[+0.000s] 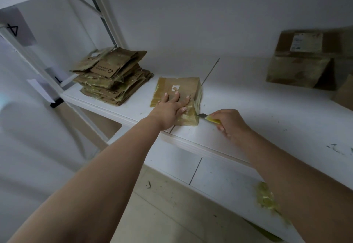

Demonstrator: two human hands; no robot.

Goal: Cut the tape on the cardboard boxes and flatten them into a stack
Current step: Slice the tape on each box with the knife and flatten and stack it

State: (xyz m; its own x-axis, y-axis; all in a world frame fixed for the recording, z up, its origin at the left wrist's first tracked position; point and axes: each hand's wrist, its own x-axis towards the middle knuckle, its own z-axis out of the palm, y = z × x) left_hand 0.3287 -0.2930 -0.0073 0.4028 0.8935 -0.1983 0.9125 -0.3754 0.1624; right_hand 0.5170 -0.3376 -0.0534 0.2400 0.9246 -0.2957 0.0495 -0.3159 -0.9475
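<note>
Left hand (pixel 172 107) is pressing flat, fingers spread wide, on the taped cardboard box (pixel 178 97) lying on the white shelf (pixel 267 113). Right hand (pixel 230 121) is gripping a yellow utility knife (pixel 209 118), blade touching the box's near corner. Flattened stack (pixel 112 75) is sitting to the left.

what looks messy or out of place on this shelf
A crumpled wad of yellowish tape sits at the shelf's front edge, and small scraps speckle the surface at right. The flattened stack leans unevenly.
</note>
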